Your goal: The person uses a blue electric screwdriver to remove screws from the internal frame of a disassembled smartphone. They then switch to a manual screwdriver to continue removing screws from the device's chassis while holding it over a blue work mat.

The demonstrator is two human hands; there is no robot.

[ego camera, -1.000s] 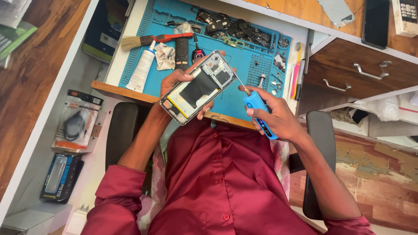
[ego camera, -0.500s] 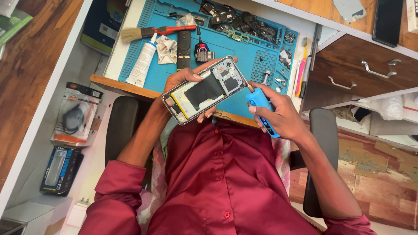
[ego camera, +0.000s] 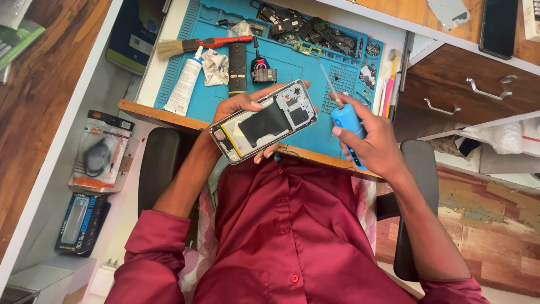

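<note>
My left hand [ego camera: 241,107] holds an opened smartphone [ego camera: 264,120] with its back cover off, so the inner frame and black shielding show. It is held over the near edge of a blue repair mat [ego camera: 315,79]. My right hand [ego camera: 371,141] grips a blue-handled screwdriver [ego camera: 344,121], its thin shaft pointing up and away from the phone, a little to the phone's right. The tip does not touch the phone.
On the mat lie a brush with a red handle [ego camera: 197,44], a white tube [ego camera: 184,85], a black remote [ego camera: 238,67], a crumpled tissue [ego camera: 215,66] and several small phone parts [ego camera: 315,34]. A wooden drawer [ego camera: 472,84] is at right; packaged items [ego camera: 101,152] lie at left.
My right hand has drawn the screwdriver off the phone and tilted its tip upward to the right. The phone has shifted slightly in my left hand.
</note>
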